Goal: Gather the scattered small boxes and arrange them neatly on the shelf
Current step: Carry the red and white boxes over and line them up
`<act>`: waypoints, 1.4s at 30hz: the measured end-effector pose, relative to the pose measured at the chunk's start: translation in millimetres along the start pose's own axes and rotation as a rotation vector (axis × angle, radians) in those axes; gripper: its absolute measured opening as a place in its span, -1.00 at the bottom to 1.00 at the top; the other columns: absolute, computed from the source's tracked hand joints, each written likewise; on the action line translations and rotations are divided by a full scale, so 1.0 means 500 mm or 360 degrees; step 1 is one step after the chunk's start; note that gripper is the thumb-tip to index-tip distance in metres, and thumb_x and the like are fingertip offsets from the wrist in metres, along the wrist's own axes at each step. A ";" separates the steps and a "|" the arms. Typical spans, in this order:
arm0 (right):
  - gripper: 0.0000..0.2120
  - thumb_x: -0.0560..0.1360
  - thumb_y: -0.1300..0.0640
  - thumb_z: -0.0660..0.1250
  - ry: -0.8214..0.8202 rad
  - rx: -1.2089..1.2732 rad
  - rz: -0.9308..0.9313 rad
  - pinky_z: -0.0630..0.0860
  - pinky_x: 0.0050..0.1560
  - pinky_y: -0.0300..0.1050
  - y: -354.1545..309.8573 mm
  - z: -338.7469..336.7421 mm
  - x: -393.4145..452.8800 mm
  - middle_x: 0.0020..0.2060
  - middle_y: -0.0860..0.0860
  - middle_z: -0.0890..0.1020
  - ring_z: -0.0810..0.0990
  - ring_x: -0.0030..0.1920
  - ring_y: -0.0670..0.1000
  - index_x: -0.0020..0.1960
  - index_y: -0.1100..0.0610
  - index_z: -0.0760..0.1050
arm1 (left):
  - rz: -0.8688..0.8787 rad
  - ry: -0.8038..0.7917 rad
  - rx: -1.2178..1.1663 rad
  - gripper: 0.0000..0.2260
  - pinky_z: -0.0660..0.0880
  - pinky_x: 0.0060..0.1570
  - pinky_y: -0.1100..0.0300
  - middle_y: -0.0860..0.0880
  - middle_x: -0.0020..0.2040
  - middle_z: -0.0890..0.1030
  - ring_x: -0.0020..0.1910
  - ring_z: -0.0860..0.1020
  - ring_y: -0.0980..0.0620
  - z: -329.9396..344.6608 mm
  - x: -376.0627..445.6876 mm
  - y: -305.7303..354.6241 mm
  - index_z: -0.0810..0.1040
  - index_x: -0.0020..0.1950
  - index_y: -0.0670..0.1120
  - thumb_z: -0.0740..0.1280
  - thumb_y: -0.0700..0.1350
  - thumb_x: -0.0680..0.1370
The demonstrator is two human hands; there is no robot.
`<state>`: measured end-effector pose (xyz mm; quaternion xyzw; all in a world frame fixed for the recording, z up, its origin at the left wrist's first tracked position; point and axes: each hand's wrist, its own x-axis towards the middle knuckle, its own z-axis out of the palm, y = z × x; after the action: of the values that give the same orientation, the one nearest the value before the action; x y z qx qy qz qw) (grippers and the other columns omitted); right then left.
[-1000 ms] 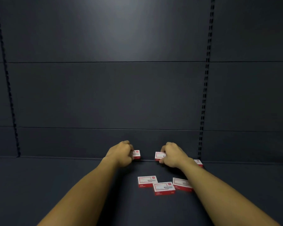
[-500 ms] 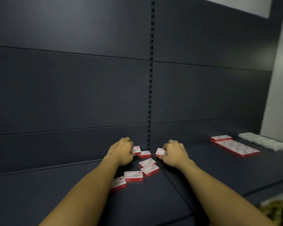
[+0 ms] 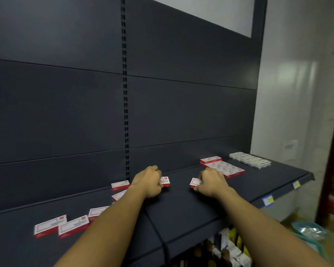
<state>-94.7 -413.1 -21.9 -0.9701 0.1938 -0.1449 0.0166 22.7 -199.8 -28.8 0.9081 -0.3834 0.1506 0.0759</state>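
My left hand (image 3: 149, 182) grips a small red-and-white box (image 3: 165, 181) over the dark shelf (image 3: 191, 207). My right hand (image 3: 212, 182) holds another small box (image 3: 195, 182) a little to the right. Several more red-and-white boxes lie scattered on the shelf to the left, such as one at the back (image 3: 120, 185) and two near the front (image 3: 50, 225) (image 3: 73, 226); my left forearm hides part of them. A neat row of red-and-white boxes (image 3: 225, 167) sits at the back right of the shelf, beyond my right hand.
A row of white boxes (image 3: 250, 159) lies at the far right of the shelf. The shelf's front edge carries price tags (image 3: 267, 201). Goods fill the level below (image 3: 226, 249). A blue basin (image 3: 309, 231) stands on the floor to the right, beside a white wall.
My view has swung to the right, and both hands, each still holding its box, have moved rightward along the shelf. The scattered boxes now lie to the left and the neat rows have come nearer.
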 end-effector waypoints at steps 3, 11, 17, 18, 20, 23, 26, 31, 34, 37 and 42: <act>-0.54 0.43 -0.22 0.40 0.0011 -0.0002 0.0045 0.39 0.20 -0.02 0.074 -0.007 -0.025 0.15 0.07 0.58 0.52 0.20 0.11 0.15 0.09 0.56 | 0.0020 -0.0005 -0.0013 -0.72 0.51 0.11 0.01 -0.02 0.17 0.44 0.18 0.46 -0.06 0.005 0.016 0.060 0.53 0.23 -0.10 0.32 -0.04 0.56; -0.52 0.39 -0.24 0.43 -0.0012 -0.0008 0.0207 0.38 0.22 0.00 0.281 -0.028 -0.083 0.18 0.06 0.57 0.51 0.22 0.11 0.13 0.08 0.55 | 0.0087 -0.0013 0.0016 -0.74 0.47 0.02 0.07 -0.03 0.15 0.45 0.16 0.48 -0.06 0.021 0.054 0.238 0.53 0.20 -0.11 0.31 -0.03 0.56; -0.56 0.39 -0.20 0.44 0.0000 -0.0026 0.0230 0.38 0.22 0.00 0.410 -0.050 -0.117 0.15 0.05 0.55 0.50 0.22 0.11 0.15 0.04 0.55 | 0.0141 0.0016 -0.0016 -0.72 0.49 0.07 0.04 -0.02 0.15 0.45 0.16 0.48 -0.05 0.034 0.090 0.369 0.54 0.22 -0.10 0.32 -0.02 0.56; -0.58 0.38 -0.19 0.45 -0.0001 -0.0028 0.0233 0.38 0.21 -0.01 0.428 -0.052 -0.121 0.14 0.04 0.55 0.51 0.20 0.10 0.13 0.03 0.55 | 0.0144 0.0018 -0.0016 -0.72 0.49 0.06 0.04 -0.02 0.14 0.45 0.15 0.48 -0.05 0.036 0.097 0.388 0.54 0.21 -0.10 0.33 -0.02 0.56; -0.61 0.36 -0.16 0.48 0.0008 -0.0020 0.0235 0.38 0.18 -0.02 0.463 -0.055 -0.129 0.11 0.03 0.56 0.52 0.17 0.10 0.07 0.02 0.56 | 0.0152 0.0026 -0.0014 -0.71 0.50 0.09 0.02 -0.03 0.16 0.46 0.16 0.48 -0.06 0.040 0.109 0.424 0.54 0.22 -0.11 0.33 -0.02 0.55; -0.61 0.37 -0.19 0.48 0.0025 0.0004 0.0228 0.41 0.16 -0.02 0.511 -0.059 -0.137 0.09 0.04 0.57 0.52 0.15 0.10 0.05 0.03 0.57 | 0.0161 0.0020 -0.0044 -0.68 0.51 0.13 0.01 -0.01 0.21 0.46 0.19 0.48 -0.06 0.047 0.126 0.472 0.54 0.26 -0.09 0.35 0.00 0.55; -0.60 0.38 -0.19 0.47 0.0037 0.0001 0.0225 0.43 0.18 -0.01 0.549 -0.064 -0.140 0.10 0.05 0.56 0.53 0.15 0.10 0.08 0.04 0.58 | 0.0166 -0.0008 -0.0084 -0.71 0.53 0.12 -0.01 0.00 0.21 0.46 0.16 0.49 -0.04 0.058 0.147 0.507 0.55 0.22 -0.08 0.36 0.01 0.55; -0.63 0.42 -0.15 0.44 0.0075 0.0006 0.0209 0.40 0.20 0.01 0.600 -0.067 -0.128 0.10 0.04 0.55 0.51 0.15 0.08 0.12 0.04 0.57 | 0.0183 -0.0004 -0.0080 -0.71 0.52 0.08 0.01 -0.01 0.19 0.46 0.12 0.50 -0.05 0.069 0.191 0.556 0.55 0.23 -0.08 0.35 0.01 0.56; -0.65 0.44 -0.14 0.44 0.0123 0.0000 0.0199 0.38 0.18 0.00 0.626 -0.064 -0.113 0.10 0.03 0.54 0.50 0.16 0.09 0.12 0.02 0.56 | 0.0198 0.0000 -0.0104 -0.69 0.52 0.11 -0.01 0.00 0.20 0.47 0.14 0.50 -0.06 0.074 0.223 0.581 0.56 0.24 -0.09 0.35 0.03 0.56; -0.65 0.44 -0.13 0.44 0.0139 0.0006 0.0177 0.37 0.19 -0.02 0.647 -0.059 -0.094 0.11 0.04 0.53 0.49 0.18 0.11 0.14 0.01 0.56 | 0.0208 0.0013 -0.0087 -0.72 0.51 0.07 0.02 -0.01 0.18 0.46 0.14 0.51 -0.09 0.084 0.260 0.597 0.57 0.20 -0.09 0.34 0.02 0.56; -0.64 0.44 -0.14 0.43 0.0130 -0.0009 0.0140 0.37 0.22 0.02 0.683 -0.053 -0.035 0.14 0.03 0.52 0.47 0.19 0.10 0.16 0.01 0.56 | 0.0195 0.0015 -0.0124 -0.72 0.51 0.16 -0.01 -0.02 0.19 0.47 0.18 0.51 -0.10 0.110 0.340 0.617 0.57 0.22 -0.09 0.33 -0.01 0.55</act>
<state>-244.6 -721.6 -31.7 -0.9540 0.2373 -0.1831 0.0122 -74.9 -542.6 -17.6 0.8785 -0.4434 0.1442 0.1037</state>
